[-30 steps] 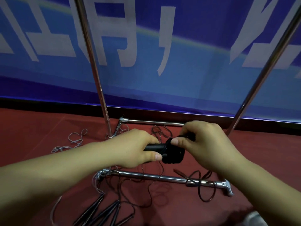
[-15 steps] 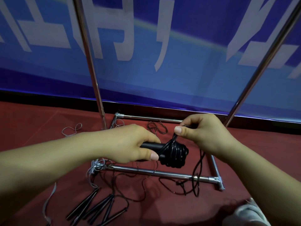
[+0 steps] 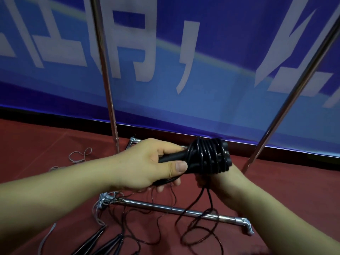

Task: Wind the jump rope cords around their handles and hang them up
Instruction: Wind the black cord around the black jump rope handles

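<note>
My left hand (image 3: 147, 165) grips a pair of black jump rope handles (image 3: 173, 157) held level above the floor. Several turns of black cord (image 3: 207, 157) are wound around the handles' right end. My right hand (image 3: 222, 183) is under that bundle, fingers closed on the loose cord (image 3: 209, 199), which drops from it to the floor in loops. My right fingertips are hidden behind the bundle.
A metal rack stands ahead: two upright poles (image 3: 105, 80) (image 3: 294, 92) and a base bar (image 3: 176, 210) on the red floor. More black handles (image 3: 103, 242) and tangled cords lie at the bottom left. A grey cord (image 3: 81, 155) lies further left. A blue banner hangs behind.
My right hand went from above the bundle down around to beneath it, carrying the cord. The wound bundle has grown thicker and the handles have risen slightly.
</note>
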The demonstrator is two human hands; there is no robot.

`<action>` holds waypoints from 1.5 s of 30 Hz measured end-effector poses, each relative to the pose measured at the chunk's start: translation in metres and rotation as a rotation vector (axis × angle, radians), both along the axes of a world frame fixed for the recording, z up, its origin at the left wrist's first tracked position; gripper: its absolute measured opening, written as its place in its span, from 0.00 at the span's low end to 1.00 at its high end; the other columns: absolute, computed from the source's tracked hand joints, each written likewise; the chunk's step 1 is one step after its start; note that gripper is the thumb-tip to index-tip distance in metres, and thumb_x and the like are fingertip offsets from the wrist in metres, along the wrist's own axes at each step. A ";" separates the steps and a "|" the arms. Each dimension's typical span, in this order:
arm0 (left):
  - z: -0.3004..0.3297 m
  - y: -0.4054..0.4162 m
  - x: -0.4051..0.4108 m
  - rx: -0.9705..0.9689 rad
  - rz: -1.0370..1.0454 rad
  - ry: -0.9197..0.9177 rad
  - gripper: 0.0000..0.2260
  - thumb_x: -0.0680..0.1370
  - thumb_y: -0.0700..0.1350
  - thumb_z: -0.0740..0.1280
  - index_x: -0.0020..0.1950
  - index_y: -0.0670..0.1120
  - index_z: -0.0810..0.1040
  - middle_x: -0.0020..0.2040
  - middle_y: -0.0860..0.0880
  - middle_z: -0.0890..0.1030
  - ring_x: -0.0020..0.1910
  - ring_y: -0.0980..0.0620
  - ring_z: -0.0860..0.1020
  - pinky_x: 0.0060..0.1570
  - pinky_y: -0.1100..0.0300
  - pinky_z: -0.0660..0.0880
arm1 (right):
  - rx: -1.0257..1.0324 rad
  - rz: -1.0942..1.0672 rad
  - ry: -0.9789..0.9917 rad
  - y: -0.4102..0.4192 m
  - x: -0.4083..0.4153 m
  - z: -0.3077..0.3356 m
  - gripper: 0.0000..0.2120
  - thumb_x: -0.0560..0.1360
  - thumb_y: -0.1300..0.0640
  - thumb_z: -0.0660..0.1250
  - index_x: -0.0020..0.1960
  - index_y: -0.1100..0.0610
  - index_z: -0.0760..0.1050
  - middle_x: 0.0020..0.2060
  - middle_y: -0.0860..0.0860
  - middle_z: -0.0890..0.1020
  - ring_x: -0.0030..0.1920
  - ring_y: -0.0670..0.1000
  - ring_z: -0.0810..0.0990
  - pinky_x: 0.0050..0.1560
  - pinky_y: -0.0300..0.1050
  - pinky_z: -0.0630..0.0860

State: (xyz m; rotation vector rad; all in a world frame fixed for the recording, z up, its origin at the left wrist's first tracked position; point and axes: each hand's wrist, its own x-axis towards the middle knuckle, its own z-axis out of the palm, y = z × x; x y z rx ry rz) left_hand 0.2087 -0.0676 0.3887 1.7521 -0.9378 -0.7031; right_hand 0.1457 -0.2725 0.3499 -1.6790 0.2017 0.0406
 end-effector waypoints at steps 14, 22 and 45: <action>-0.021 -0.003 0.018 -0.051 0.465 -0.070 0.05 0.81 0.46 0.67 0.54 0.52 0.82 0.34 0.49 0.83 0.27 0.52 0.77 0.24 0.62 0.70 | 0.024 -0.149 0.098 0.036 -0.007 -0.001 0.12 0.83 0.51 0.60 0.45 0.57 0.73 0.28 0.51 0.77 0.26 0.48 0.69 0.27 0.42 0.67; -0.035 -0.004 0.023 0.106 0.447 -0.266 0.04 0.80 0.48 0.69 0.53 0.52 0.83 0.30 0.53 0.78 0.26 0.55 0.75 0.31 0.55 0.74 | -0.129 -0.142 0.130 0.034 -0.016 -0.007 0.07 0.79 0.54 0.67 0.46 0.57 0.77 0.26 0.47 0.73 0.31 0.50 0.71 0.36 0.48 0.70; -0.037 0.003 0.027 0.600 0.254 -0.494 0.09 0.78 0.59 0.68 0.52 0.57 0.81 0.39 0.52 0.82 0.38 0.53 0.80 0.43 0.53 0.78 | -0.677 -0.059 -0.030 0.021 -0.026 0.012 0.09 0.77 0.49 0.68 0.39 0.50 0.78 0.25 0.44 0.74 0.27 0.40 0.71 0.30 0.32 0.67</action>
